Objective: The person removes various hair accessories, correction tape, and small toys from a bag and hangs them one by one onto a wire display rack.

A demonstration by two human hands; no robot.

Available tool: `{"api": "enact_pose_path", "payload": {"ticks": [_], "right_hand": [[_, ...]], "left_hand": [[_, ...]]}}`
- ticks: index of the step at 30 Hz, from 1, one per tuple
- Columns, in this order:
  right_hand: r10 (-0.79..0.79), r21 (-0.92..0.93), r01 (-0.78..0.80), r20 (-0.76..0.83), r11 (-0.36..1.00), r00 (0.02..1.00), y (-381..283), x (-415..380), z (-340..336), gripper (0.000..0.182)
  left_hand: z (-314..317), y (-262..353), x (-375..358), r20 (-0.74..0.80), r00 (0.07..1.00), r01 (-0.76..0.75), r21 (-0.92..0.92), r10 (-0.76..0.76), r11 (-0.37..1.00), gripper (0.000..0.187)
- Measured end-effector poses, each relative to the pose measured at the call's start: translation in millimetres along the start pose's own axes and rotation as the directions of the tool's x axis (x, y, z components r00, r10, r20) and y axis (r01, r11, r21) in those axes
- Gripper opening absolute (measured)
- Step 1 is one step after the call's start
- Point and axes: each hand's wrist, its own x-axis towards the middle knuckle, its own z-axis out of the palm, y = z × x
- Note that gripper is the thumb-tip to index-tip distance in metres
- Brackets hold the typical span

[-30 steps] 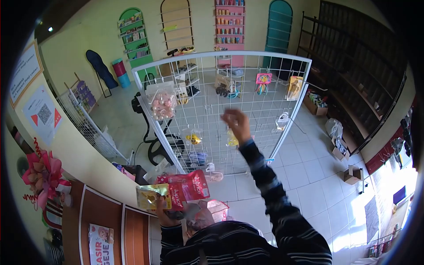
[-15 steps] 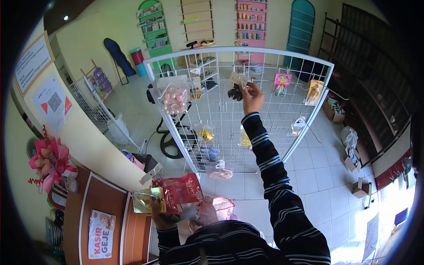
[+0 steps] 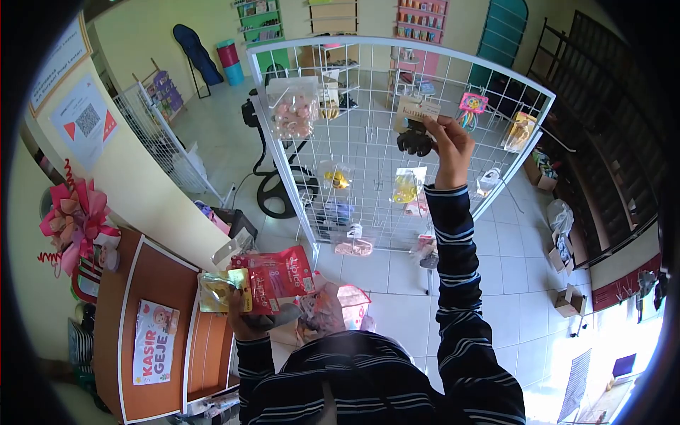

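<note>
My right hand (image 3: 453, 145) is raised in front of the white wire grid rack (image 3: 368, 48), its thumb and fingers pinching the right edge of a beige card. From that card hangs a dark hair claw clip (image 3: 415, 144). Low on the left, my left hand (image 3: 241, 322) is closed on a gold package (image 3: 219, 290). Right behind it lies a red printed pouch (image 3: 280, 280), overlapping the gold one. On the grid near my right hand hang a pink card with colourful hair ties (image 3: 472, 110) and a yellow packet (image 3: 407, 185).
A packet of pink beads (image 3: 292, 113) hangs at the grid's upper left. A brown counter (image 3: 166, 265) stands at left, with pink plastic bags (image 3: 352, 304) on the floor beside my body. Cardboard boxes (image 3: 569, 301) sit along the right side.
The view has shifted, so the grid sits higher. My right hand has moved right and lower on the card, whose face and clip now show more fully. My left hand keeps hold of the gold package.
</note>
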Motion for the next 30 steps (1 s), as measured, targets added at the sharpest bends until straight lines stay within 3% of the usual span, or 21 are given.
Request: {"api": "enact_pose_path", "payload": {"ticks": [6,8,10,11,12,14,16,17,18,19,20,21,23,24,25,26,28,29,30], "right_hand": [[0.105,0.004,-0.105,-0.04,0.994,0.994,-10.9,-21.3,1.3,0.013],[0.046,0.071,-0.039,-0.109,0.997,0.993,-9.0,-14.6,7.8,0.014],[-0.074,0.035,0.08,-0.133,0.996,0.988,-20.9,-7.7,17.2,0.012],[-0.177,-0.07,0.169,-0.131,0.983,0.975,-30.1,-8.5,21.0,0.012],[-0.259,-0.178,0.238,-0.104,0.955,0.96,-40.3,-13.2,22.4,0.011],[-0.219,-0.182,0.204,-0.062,0.962,0.974,-64.0,-33.1,11.8,0.01],[-0.168,-0.119,0.167,0.005,0.979,0.986,-83.4,-59.6,-19.1,0.007],[-0.12,-0.083,0.118,-0.029,0.99,0.992,-87.2,-73.1,-38.5,0.008],[0.027,0.028,-0.026,-0.021,0.999,0.999,-85.4,-86.6,-66.0,0.012],[0.054,0.102,-0.045,-0.086,0.994,0.995,-79.0,-103.2,-91.1,0.016],[0.148,0.14,-0.139,-0.059,0.98,0.987,-86.5,-116.8,-122.8,0.015],[0.241,0.175,-0.232,-0.033,0.957,0.97,-93.9,-130.8,-154.7,0.014],[0.295,0.303,-0.256,-0.091,0.918,0.951,-107.2,-158.2,-220.8,0.009],[0.196,0.168,-0.169,-0.161,0.971,0.967,-111.9,-165.9,-257.3,0.009],[0.138,0.016,-0.137,-0.123,0.99,0.983,-117.3,-166.0,-298.7,0.022],[0.223,0.037,-0.221,-0.237,0.975,0.945,-125.4,-174.3,-333.1,0.021],[0.314,-0.054,-0.354,-0.354,0.934,0.881,-173.5,-160.3,-370.1,0.033],[0.316,-0.084,-0.367,-0.356,0.927,0.879,-184.8,-148.7,-391.9,0.033],[0.243,-0.091,-0.33,-0.5,0.94,0.831,-192.2,-139.6,-409.7,0.027]], "left_hand": [[-11.7,6.8,-7.6,0.02,0.996,0.089,-0.009,-0.089,0.996,0.044],[-26.3,-1.7,-4.7,-0.148,0.988,0.066,0.101,-0.051,0.993,0.043],[-23.6,-9.7,-0.1,-0.148,0.986,0.09,0.094,-0.075,0.992,0.046],[-32.3,-16.4,4.6,-0.035,0.989,0.148,0.059,-0.146,0.987,0.044],[-31.3,-20.3,3.3,-0.035,0.987,0.158,0.053,-0.156,0.986,0.044],[-26.9,-24.5,-9.2,-0.056,0.941,0.338,0.13,-0.334,0.932,0.043],[-26.7,-43.9,-30.0,-0.071,0.962,0.274,0.224,-0.265,0.935,0.044],[-47.1,-67.9,-39.8,0.102,0.994,-0.033,0.585,-0.033,0.811,0.043],[-20.6,-74.2,-56.1,0.002,0.992,0.107,0.477,-0.123,0.872,0.041],[5.5,-80.6,-72.6,-0.097,0.973,0.231,0.343,-0.211,0.911,0.039],[24.0,-93.2,-88.1,-0.093,0.978,0.206,0.32,-0.186,0.925,0.039],[38.7,-112.8,-104.7,-0.013,0.963,0.257,0.353,-0.27,0.9,0.04],[65.6,-161.4,-141.8,0.142,0.903,0.304,0.457,-0.406,0.836,0.04],[99.6,-193.0,-157.7,0.145,0.917,0.288,0.399,-0.37,0.87,0.04],[130.0,-217.3,-174.5,0.178,0.824,0.42,0.444,-0.538,0.791,0.038],[150.1,-231.8,-198.0,0.178,0.683,0.549,0.516,-0.709,0.658,0.036],[190.4,-287.8,-227.8,0.378,0.664,0.426,0.516,-0.644,0.743,0.033],[221.1,-301.1,-242.5,0.4,0.555,0.505,0.536,-0.73,0.677,0.039],[245.8,-316.4,-249.0,0.398,0.54,0.532,0.52,-0.741,0.667,0.039]]}}
